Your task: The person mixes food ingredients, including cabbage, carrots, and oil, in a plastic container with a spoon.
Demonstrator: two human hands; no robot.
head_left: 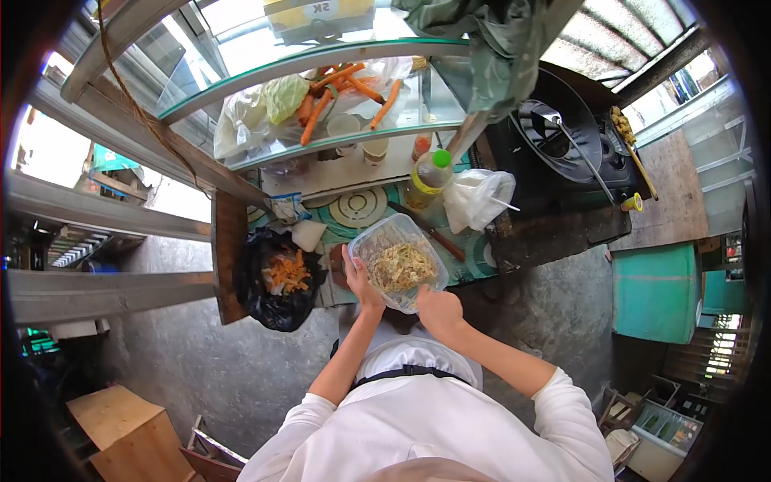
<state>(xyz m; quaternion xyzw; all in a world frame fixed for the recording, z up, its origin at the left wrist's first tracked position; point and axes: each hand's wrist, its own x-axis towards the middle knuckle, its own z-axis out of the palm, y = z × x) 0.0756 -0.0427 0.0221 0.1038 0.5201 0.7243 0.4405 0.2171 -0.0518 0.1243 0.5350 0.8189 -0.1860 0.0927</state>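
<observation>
A clear plastic container (387, 228) is tilted in front of my body at the counter's edge. Inside it sits a pale yellow, shredded-looking mixture (400, 268). My left hand (363, 283) grips the container's left side, with the fingers along its wall. At the lower right corner of the container, my right hand (440, 312) is closed in a fist over the rim. Whatever it holds is hidden by the fingers. Left of the container is a black plastic bag (277, 312) with orange peelings (287, 273) in it.
Behind the container lie a long brown stick-like tool (434, 234), a green-capped bottle (430, 181) and a white plastic bag (477, 199). Carrots (320, 104) and a cabbage (286, 98) rest on the glass shelf above. A black wok (526, 132) stands on the stove at right.
</observation>
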